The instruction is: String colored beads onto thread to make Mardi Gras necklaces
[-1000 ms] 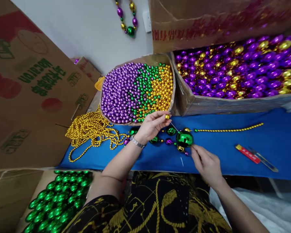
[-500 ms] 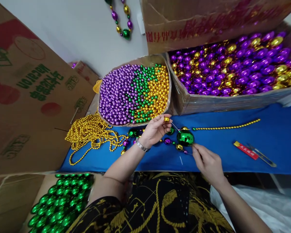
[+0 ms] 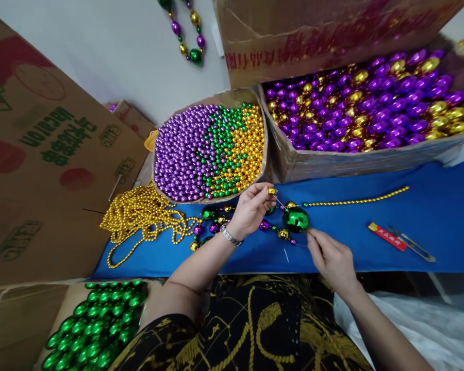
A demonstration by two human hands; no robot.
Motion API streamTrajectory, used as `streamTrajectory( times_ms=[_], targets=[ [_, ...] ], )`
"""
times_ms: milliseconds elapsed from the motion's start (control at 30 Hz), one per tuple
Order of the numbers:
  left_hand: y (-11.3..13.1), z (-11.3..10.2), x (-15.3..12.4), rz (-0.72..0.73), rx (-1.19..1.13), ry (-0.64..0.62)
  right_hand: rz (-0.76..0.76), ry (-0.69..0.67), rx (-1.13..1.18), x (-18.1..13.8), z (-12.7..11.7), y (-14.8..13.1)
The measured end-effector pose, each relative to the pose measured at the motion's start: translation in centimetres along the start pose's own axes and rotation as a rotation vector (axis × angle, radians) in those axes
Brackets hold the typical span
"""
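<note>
The left hand (image 3: 261, 197) pinches a small gold bead (image 3: 271, 190) between thumb and fingers, at about 11 o'clock from the large green bead (image 3: 296, 220); a thin cord (image 3: 280, 203) spans the two beads. The right hand (image 3: 311, 233), at 4 o'clock, has thumb and forefinger pressed together at the green bead's edge; whether they grip bead or cord cannot be told. The green bead is over the blue-covered tabletop (image 3: 429, 206). A gold bead chain (image 3: 358, 196) extends toward 2 o'clock. An open box of small purple, green and gold beads (image 3: 211, 149) stands at 10 o'clock, gold bead strands (image 3: 139, 211) heaped at 9.
</note>
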State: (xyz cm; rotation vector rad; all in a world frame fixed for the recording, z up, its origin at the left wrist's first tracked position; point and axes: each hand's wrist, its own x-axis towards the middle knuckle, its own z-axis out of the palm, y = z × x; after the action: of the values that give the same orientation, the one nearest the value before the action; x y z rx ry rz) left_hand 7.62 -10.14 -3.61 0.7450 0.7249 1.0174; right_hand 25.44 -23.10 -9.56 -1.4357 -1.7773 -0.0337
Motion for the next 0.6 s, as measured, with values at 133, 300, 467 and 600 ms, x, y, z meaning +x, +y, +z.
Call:
streamTrajectory(
  times_ms=[133,300,467,600],
  targets=[
    [-2.5,0.4,0.2,0.117,0.236,-0.044,0.069,-0.014,-0.046,-1.3,1.2,1.8],
    [-6.6,0.7,0.9,0.162,0.581,-0.148,0.17,-0.095,-0.141,-3.3,2.3,5.1],
    [-6.1,2.0,1.5,0.346,0.793,-0.262,0.228,-0.04,-0.184,-2.8,0.5,6.0],
    [-2.8,5.1,1.8,0.579,0.907,-0.464,0.176,0.014,-0.02,0.2,-0.5,4.9]
  ],
)
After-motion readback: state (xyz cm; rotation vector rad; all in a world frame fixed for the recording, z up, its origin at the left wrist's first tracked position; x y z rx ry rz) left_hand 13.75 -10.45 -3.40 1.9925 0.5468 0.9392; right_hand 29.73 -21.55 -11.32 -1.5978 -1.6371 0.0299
